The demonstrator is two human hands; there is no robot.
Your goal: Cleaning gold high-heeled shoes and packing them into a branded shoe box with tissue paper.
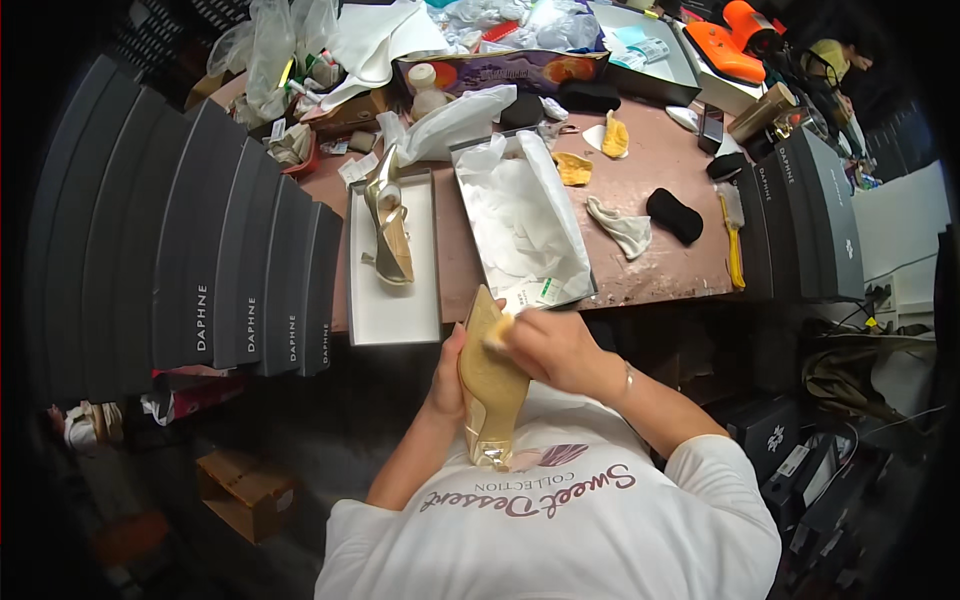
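A person is holding a gold shoe (490,375) sole-up near the counter (660,190) edge, left hand (447,375) clamped around it. The right hand (545,345) is pinching a small yellow pad (498,332), seemingly rubbing the sole; steady pressure is needed next.

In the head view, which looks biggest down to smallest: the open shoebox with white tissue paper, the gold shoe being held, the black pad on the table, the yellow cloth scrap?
1. Open shoebox with tissue paper
2. Gold shoe held in both hands, though it sits nearer the camera, which enlarges it
3. Black pad
4. Yellow cloth scrap, close to the pad in size, so this order is unsure
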